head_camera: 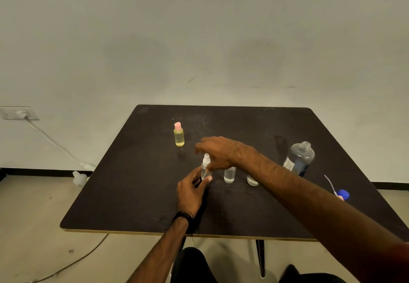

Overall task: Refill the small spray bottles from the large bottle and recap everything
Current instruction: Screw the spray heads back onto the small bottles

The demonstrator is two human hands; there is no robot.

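A small clear spray bottle (pixel 205 165) with a white spray top stands near the middle of the dark table (pixel 132 194). My left hand (pixel 192 192) grips its lower body. My right hand (pixel 218 153) hovers just right of its spray top, fingers spread, thumb close to the bottle. Two more small clear bottles (pixel 229 174) (pixel 252 181) stand to the right, partly hidden by my right forearm. The large clear bottle (pixel 299 158) stands uncapped at the right. A blue cap (pixel 343 194) with a thin tube lies near the right edge.
A small yellow bottle (pixel 179 135) with a pink cap stands further back on the table. A wall socket (pixel 20 113) with a white cable (pixel 55 143) is at the left, leading to an adapter on the floor. The wall is close behind the table.
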